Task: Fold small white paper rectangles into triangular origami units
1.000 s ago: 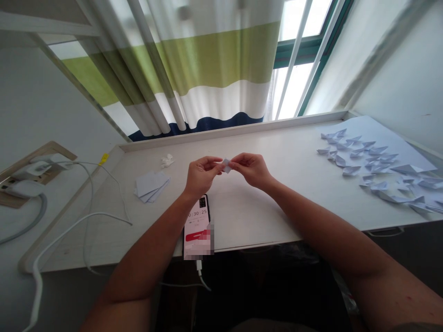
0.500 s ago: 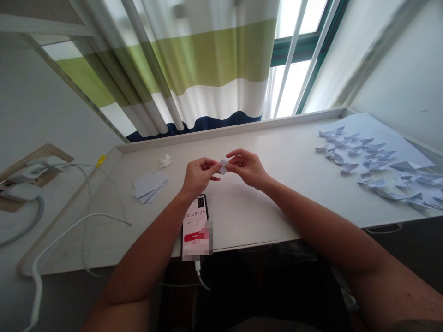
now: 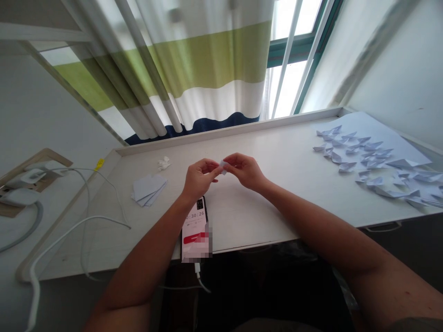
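Between my two hands, over the middle of the desk, is a small folded piece of white paper [image 3: 223,167]. My left hand [image 3: 201,177] pinches its left side with thumb and fingers. On the other side my right hand [image 3: 245,169] grips it the same way, fingers closed together. Much of the paper is hidden behind the fingertips. To the right lie several folded paper boats [image 3: 347,167] in loose rows. A short stack of white paper sheets [image 3: 148,188] rests left of my left hand.
A phone [image 3: 194,230] showing a timer lies at the front edge of the white desk [image 3: 256,221], plugged into a cable. Crumpled paper [image 3: 164,163] sits behind the sheets. White cables [image 3: 74,226] run from wall sockets at left. A striped curtain [image 3: 207,64] hangs behind.
My right hand's fingers have drawn in around the paper; before, the forefinger was raised and more of the paper showed. The view has shifted slightly.
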`<state>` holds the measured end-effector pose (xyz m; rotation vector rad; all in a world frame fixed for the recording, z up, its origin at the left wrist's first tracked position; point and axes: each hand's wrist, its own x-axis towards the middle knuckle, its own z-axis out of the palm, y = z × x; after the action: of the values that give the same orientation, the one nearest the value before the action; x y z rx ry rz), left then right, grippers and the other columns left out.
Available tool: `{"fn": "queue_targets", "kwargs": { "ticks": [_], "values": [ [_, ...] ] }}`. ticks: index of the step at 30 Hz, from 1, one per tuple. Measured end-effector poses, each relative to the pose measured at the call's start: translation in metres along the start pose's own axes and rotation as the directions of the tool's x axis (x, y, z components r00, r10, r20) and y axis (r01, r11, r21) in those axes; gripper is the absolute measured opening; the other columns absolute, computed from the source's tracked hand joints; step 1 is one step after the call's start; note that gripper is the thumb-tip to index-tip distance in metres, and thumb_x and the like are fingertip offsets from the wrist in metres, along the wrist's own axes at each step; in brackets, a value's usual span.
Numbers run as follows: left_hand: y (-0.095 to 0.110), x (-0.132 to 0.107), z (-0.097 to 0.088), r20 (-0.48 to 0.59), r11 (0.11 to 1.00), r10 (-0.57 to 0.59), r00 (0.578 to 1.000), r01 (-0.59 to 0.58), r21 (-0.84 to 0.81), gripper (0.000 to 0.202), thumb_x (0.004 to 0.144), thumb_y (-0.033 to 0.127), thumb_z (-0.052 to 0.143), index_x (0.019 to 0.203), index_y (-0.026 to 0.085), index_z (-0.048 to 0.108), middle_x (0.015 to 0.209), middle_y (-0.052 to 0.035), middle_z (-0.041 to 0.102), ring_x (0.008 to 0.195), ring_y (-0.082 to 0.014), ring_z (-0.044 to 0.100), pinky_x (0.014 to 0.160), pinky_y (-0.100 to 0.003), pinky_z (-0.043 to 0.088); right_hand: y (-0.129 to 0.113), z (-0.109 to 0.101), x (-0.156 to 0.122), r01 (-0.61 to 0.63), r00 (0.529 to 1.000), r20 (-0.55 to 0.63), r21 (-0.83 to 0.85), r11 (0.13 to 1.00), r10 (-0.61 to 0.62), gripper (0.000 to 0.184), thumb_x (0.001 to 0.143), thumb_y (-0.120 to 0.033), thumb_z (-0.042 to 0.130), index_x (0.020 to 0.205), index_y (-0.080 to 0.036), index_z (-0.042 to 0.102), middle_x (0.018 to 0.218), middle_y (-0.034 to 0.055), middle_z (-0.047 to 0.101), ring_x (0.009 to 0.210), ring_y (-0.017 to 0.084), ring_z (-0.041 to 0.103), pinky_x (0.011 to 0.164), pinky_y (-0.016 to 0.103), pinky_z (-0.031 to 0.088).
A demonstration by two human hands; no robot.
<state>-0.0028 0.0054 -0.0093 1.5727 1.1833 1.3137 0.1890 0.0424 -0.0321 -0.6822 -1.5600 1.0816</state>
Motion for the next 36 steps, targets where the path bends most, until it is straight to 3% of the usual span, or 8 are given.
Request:
{"fn": "queue_targets", "kwargs": {
  "ticks": [5,10,13,18,23,30,36],
  "values": [
    [-0.0004,0.0,-0.0018,0.017,0.993,0.074,0.997,-0.075,0.096,0.038,0.082,0.05,0.091,0.102,0.02,0.082,0.091,-0.0078,0.083,0.084,-0.0227,0.08,0.067,-0.031,0.065,0.0035,-0.0037,0.004,-0.041,0.999,0.009,0.073,0.996,0.04,0.046,0.078,-0.062,0.09,0.089,-0.021,0.073,0.087,0.0049,0.081,0.08,0.021,0.077,0.08,0.041,0.066],
    [-0.0026,0.0003,-0.0056,0.015,0.961,0.217,0.976,-0.216,0.171,0.03,0.088,0.05,0.087,0.098,0.022,0.085,0.104,-0.0087,0.084,0.09,-0.0228,0.079,0.068,-0.03,0.063,0.0014,-0.0048,0.004,-0.054,0.998,0.026,0.074,0.996,0.052,0.042,0.078,-0.056,0.093,0.087,-0.02,0.074,0.09,0.0062,0.081,0.084,0.021,0.077,0.085,0.041,0.065],
    [-0.0023,0.0002,-0.0057,0.0,0.947,0.257,0.966,-0.252,0.201,0.027,0.088,0.049,0.086,0.095,0.022,0.085,0.098,-0.0076,0.084,0.085,-0.0216,0.079,0.07,-0.032,0.064,0.0018,-0.0028,0.0034,-0.048,0.999,0.018,0.114,0.992,0.046,0.044,0.076,-0.058,0.094,0.086,-0.02,0.075,0.09,0.0063,0.082,0.086,0.022,0.079,0.086,0.041,0.066],
    [0.0015,0.001,-0.0027,-0.026,0.982,0.149,0.988,-0.145,0.117,0.032,0.084,0.048,0.09,0.09,0.017,0.082,0.081,-0.0072,0.082,0.073,-0.0205,0.078,0.073,-0.034,0.066,0.0026,0.0,0.0023,-0.036,0.999,0.015,0.184,0.982,0.033,0.048,0.074,-0.061,0.094,0.085,-0.02,0.072,0.088,0.0058,0.083,0.085,0.023,0.081,0.085,0.042,0.067],
    [-0.0004,0.004,-0.004,0.032,0.997,0.066,0.997,-0.067,0.027,0.041,0.081,0.045,0.093,0.107,0.016,0.083,0.081,-0.0071,0.082,0.073,-0.0211,0.079,0.075,-0.036,0.067,0.0003,-0.0008,0.0018,-0.035,0.999,0.039,0.186,0.982,0.028,0.048,0.074,-0.06,0.096,0.086,-0.02,0.07,0.086,0.005,0.082,0.083,0.022,0.081,0.082,0.04,0.066],
    [-0.0059,0.0062,-0.0032,0.029,0.999,0.043,0.999,-0.044,0.023,0.036,0.081,0.049,0.091,0.092,0.015,0.083,0.084,-0.0084,0.082,0.073,-0.0193,0.076,0.063,-0.03,0.062,0.0048,0.0003,0.0034,-0.105,0.994,0.063,0.246,0.963,0.092,0.055,0.072,-0.059,0.097,0.092,-0.021,0.063,0.082,0.0026,0.081,0.081,0.02,0.08,0.076,0.035,0.063],
    [-0.0051,0.007,-0.0064,0.031,1.0,0.0,1.0,0.0,0.0,0.04,0.077,0.051,0.095,0.084,0.014,0.08,0.077,-0.0082,0.081,0.067,-0.0185,0.075,0.067,-0.032,0.062,0.0023,-0.0004,0.0027,-0.149,0.987,0.093,0.247,0.957,0.13,0.058,0.072,-0.058,0.097,0.102,-0.02,0.067,0.085,0.0047,0.082,0.081,0.02,0.079,0.081,0.038,0.064]
  ]
}}
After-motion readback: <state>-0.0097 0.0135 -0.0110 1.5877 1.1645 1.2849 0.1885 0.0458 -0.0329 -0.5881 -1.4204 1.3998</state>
